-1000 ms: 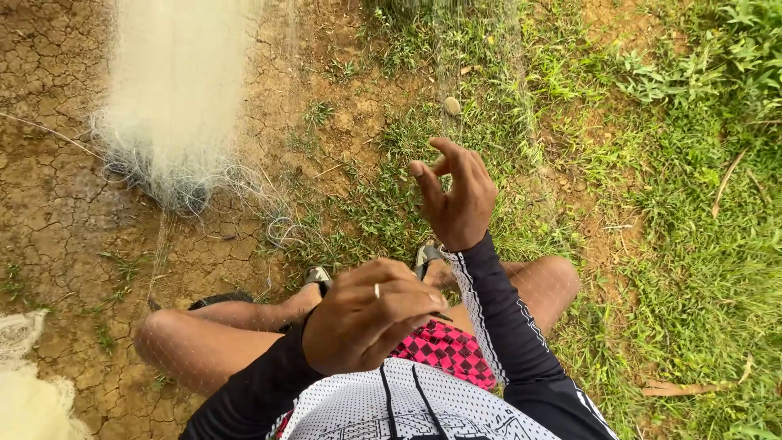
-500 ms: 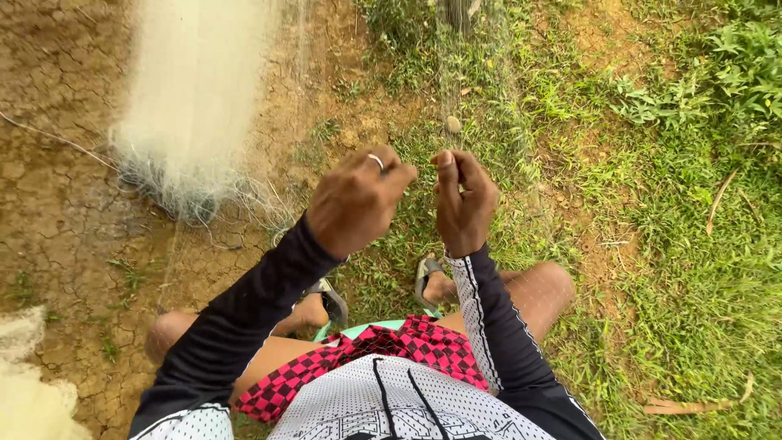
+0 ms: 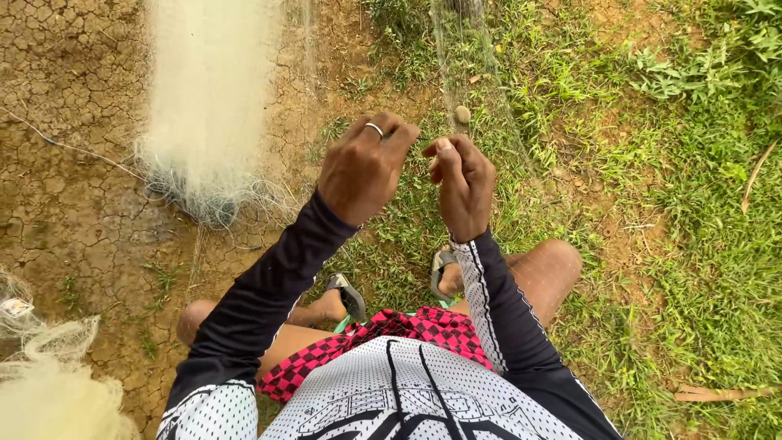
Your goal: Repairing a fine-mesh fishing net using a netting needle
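Above my knees, both hands pinch the sheer fishing net (image 3: 472, 81) hanging over the grass: left grip (image 3: 364, 167) and right grip (image 3: 461, 186) closed on its mesh. I judge small, even tension keeps strands from snagging.

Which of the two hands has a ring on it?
The left hand: a silver ring sits on one finger. The right hand beside it is bare, fingers pinched together near the fine net strands.
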